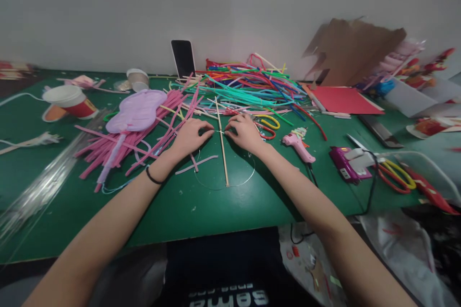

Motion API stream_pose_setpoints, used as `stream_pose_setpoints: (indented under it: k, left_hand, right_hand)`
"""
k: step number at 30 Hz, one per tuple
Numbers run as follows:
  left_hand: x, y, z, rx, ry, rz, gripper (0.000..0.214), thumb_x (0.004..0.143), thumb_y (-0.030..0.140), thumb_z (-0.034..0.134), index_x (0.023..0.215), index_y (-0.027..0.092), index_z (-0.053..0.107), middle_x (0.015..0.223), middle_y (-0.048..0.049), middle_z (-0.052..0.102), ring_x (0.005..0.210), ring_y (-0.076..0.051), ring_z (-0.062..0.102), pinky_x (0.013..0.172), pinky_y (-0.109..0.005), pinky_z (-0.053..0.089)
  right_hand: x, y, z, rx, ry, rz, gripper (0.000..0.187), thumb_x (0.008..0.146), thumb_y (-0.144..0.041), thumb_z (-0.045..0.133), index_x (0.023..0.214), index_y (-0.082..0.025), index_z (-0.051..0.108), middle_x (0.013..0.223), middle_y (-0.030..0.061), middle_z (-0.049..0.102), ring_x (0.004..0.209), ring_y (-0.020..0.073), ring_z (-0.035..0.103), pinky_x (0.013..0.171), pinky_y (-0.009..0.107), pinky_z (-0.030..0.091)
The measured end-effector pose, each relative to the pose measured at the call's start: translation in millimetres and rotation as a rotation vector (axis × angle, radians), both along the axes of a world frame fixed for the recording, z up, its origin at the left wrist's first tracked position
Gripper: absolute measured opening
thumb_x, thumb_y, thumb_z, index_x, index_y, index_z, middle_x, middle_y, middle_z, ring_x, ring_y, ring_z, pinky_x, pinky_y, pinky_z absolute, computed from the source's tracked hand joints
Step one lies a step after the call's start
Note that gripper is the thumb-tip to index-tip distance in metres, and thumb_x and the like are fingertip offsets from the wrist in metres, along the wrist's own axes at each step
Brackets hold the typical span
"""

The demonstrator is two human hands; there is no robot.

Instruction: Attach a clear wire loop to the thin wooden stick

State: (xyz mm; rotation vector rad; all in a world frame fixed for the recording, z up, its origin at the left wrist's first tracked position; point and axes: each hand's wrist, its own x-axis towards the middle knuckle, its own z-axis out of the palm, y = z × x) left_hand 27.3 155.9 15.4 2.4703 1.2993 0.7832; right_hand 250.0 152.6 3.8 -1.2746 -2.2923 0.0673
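Observation:
A thin wooden stick (223, 151) lies on the green table, pointing away from me. A fine wire (248, 178) curves in a loop around it, touching or crossing the stick near its close end. To the left of the stick, my left hand (192, 135) is closed in a pinch on the wire. My right hand (245, 132) pinches the wire on the other side, fingertips close to the stick. A short stretch of wire shows between both hands across the stick. Beside my left wrist lie pink pipe cleaners (173, 100) and a lilac fan-shaped piece (139, 111).
Colourful pipe cleaners (248, 88) are heaped behind my hands, near a phone (183, 57). On the right are a pink glue gun (299, 147), scissors (396, 176), a purple power block (346, 165) and red paper (344, 100). Paper cups (70, 101) stand left.

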Motion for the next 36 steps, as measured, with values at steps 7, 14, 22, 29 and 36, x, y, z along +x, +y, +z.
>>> stream_pose_setpoints:
  k: [7,14,22,29,36]
  left_hand:
    - [-2.5,0.9,0.6,-0.019,0.004,0.132,0.023,0.086,0.036,0.054,0.081,0.021,0.069,0.090,-0.0068,0.074,0.093,-0.026,0.064,0.091,-0.042,0.046]
    - [-2.8,0.6,-2.5,-0.007,0.031,0.129,0.025,0.087,0.036,0.052,0.082,0.019,0.070,0.088,-0.0081,0.072,0.091,-0.027,0.064,0.092,-0.042,0.045]
    - [-3.6,1.7,-3.8,-0.015,0.013,0.153,0.024,0.086,0.037,0.053,0.083,0.020,0.070,0.089,-0.0077,0.072,0.093,-0.027,0.063,0.091,-0.042,0.045]
    - [-3.3,1.5,-4.1,-0.023,0.026,0.164,0.024,0.087,0.037,0.053,0.083,0.021,0.069,0.091,-0.0073,0.073,0.093,-0.027,0.063,0.092,-0.042,0.045]
    - [-3.6,1.3,-4.7,-0.024,0.029,0.144,0.024,0.087,0.038,0.052,0.083,0.021,0.069,0.091,-0.0074,0.073,0.092,-0.027,0.063,0.091,-0.043,0.045]
  right_hand:
    - [1.0,3.5,-1.9,0.006,0.035,-0.005,0.007,0.088,-0.023,0.067,0.089,-0.019,0.073,0.105,0.0107,0.068,0.105,0.0279,0.053,0.095,0.046,0.041]
    - [-1.0,5.6,-4.9,0.013,0.062,-0.017,0.008,0.089,-0.025,0.066,0.090,-0.019,0.073,0.103,0.0095,0.068,0.104,0.0273,0.052,0.096,0.045,0.041]
    - [-3.8,8.3,-6.4,0.009,0.063,-0.037,0.009,0.089,-0.024,0.065,0.091,-0.019,0.072,0.103,0.0097,0.068,0.105,0.0271,0.052,0.097,0.043,0.041]
    - [-4.8,9.7,-7.2,-0.016,0.047,-0.064,0.012,0.091,-0.026,0.062,0.092,-0.019,0.072,0.105,0.0109,0.068,0.107,0.0287,0.051,0.097,0.046,0.039]
    - [-7.8,9.4,-8.1,0.004,0.056,-0.082,0.011,0.091,-0.025,0.062,0.091,-0.020,0.072,0.103,0.0104,0.068,0.105,0.0295,0.050,0.096,0.046,0.040]
